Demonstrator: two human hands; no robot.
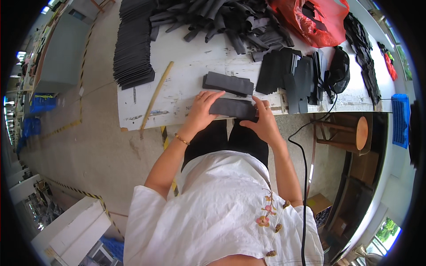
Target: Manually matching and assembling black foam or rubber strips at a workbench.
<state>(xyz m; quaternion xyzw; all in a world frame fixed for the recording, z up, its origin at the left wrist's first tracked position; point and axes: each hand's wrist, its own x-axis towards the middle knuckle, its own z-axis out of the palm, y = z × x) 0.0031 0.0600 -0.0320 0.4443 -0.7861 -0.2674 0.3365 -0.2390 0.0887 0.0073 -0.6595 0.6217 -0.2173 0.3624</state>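
The dark foam strip (232, 108) lies flat at the white table's (177, 95) near edge, between my hands. To square it well, I'd press evenly and keep its edges aligned. My left hand (202, 108) lies spread on its left end; my right hand (262, 119) pinches its right end. A small stack of strips (228, 83) sits just beyond.

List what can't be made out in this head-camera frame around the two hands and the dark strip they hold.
- Dark strip, head view: its ends lie under the left hand and right hand; material too small to tell.
- Fingertips of both hands: hidden against the strip, so the grip is unclear.
- Stack of strips behind: count too fine to tell.
- Red bag: cut off by the top edge.
- Table: its near underside is hidden.
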